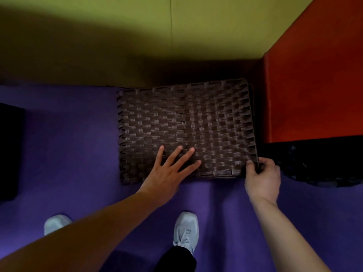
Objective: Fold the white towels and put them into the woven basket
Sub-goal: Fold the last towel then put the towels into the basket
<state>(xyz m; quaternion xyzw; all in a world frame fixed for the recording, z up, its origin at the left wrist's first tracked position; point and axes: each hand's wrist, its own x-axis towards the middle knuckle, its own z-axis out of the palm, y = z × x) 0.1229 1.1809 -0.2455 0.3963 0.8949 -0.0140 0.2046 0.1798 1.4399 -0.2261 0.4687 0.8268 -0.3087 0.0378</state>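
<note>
No towels show anywhere. The basket [186, 128] presents one flat, dark brown woven face to the camera, so its opening and whatever it holds cannot be seen; whether that face is a lid, a side or the bottom cannot be told. The weave is slightly blurred.

The basket sits on the purple floor [68, 146], just above centre. Its 12 o'clock edge lies against the foot of the yellow-green wall [117, 46], in deep shadow there. Its 3 o'clock edge runs just beside the red block [314, 85], with only a thin dark gap between. Below the block, at 3 to 4 o'clock, a black mass [314, 163] is too dark to make out. At 9 o'clock a black shape [9, 150] is cut off by the frame edge.

Open floor lies at 9 o'clock of the basket and all along its 6 o'clock side.

The left hand [169, 169] lies flat on the woven face near its 6 o'clock edge, fingers straight and spread wide. The right hand [261, 177] curls round the basket's 4 o'clock corner, thumb on top and fingers wrapped over the edge, gripping it.

Two pale shoes, the left shoe [56, 223] and the right shoe [186, 230], stand on the floor at 6 to 7 o'clock; the left is partly hidden behind the forearm.
</note>
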